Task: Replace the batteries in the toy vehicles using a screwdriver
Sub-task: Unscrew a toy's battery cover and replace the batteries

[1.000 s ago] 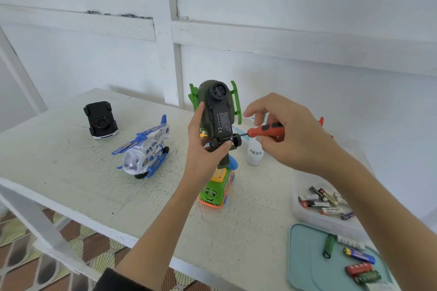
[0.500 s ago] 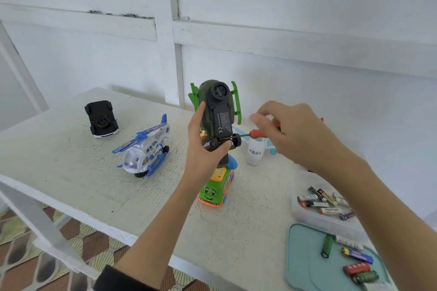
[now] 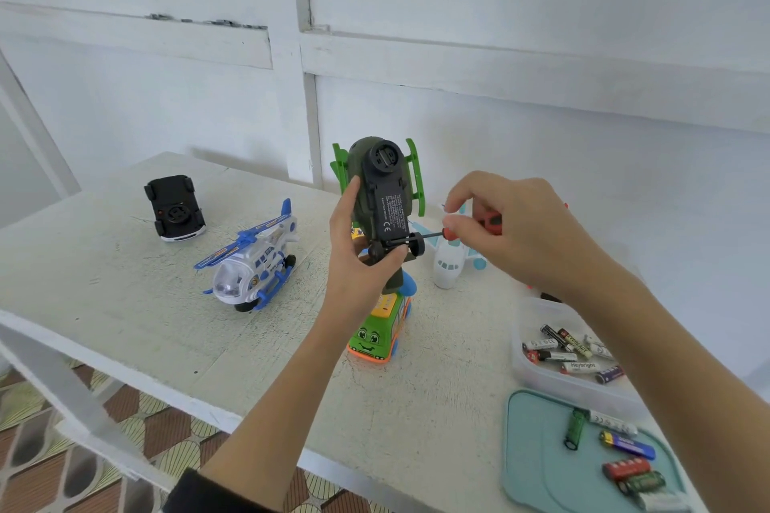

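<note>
White panelled walls stand behind a worn white counter (image 3: 125, 296) with toys scattered on it. Above its middle, the left hand (image 3: 362, 258) grips a dark green toy helicopter (image 3: 383, 196), held upright with its black underside and battery cover facing the camera. The right hand (image 3: 516, 229) pinches a red-handled screwdriver (image 3: 471, 226) between thumb and fingers, its thin shaft lying level and the tip at the lower edge of the cover, beside a small black wheel. On the counter lie an upturned black toy car (image 3: 175, 212), a blue-and-white toy helicopter (image 3: 250, 262), a green toy bus (image 3: 377, 333) just under the left wrist, and a white toy plane (image 3: 450, 262). At right, a clear tub (image 3: 537, 375) holds loose batteries (image 3: 571, 350); more lie on a teal tray (image 3: 537, 466) near it.
</note>
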The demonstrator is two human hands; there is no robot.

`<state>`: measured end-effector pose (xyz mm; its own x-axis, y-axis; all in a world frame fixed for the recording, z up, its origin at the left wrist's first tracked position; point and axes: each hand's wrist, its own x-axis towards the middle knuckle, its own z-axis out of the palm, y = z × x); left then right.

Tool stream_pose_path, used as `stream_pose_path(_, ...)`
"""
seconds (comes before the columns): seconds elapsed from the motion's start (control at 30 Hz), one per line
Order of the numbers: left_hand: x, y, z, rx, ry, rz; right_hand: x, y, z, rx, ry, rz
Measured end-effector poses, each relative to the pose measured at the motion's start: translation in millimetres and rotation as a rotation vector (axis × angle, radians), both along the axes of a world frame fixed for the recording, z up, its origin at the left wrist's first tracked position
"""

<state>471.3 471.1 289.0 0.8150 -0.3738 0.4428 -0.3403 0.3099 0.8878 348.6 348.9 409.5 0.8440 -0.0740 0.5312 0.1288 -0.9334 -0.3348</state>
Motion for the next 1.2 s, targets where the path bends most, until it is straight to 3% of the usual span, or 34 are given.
stream_pose_path(0.17,-1,0,3,-0.024,0.0,-0.003,-3,-4,-1,0.008,0.077,0.098)
stream_pose_path(0.37,-1,3,7,-0.029,0.002,-0.015,-3,-10,-10,-0.028,0.171,-0.089)
stream_pose_path(0.53,-1,5,11,-0.033,0.012,-0.036,-13,-16,-8,0.113,0.102,-0.102)
stream_pose_path(1.2,-2,5,12,-0.046,-0.043,-0.051,-7,-21,-20,0.016,0.084,-0.044)
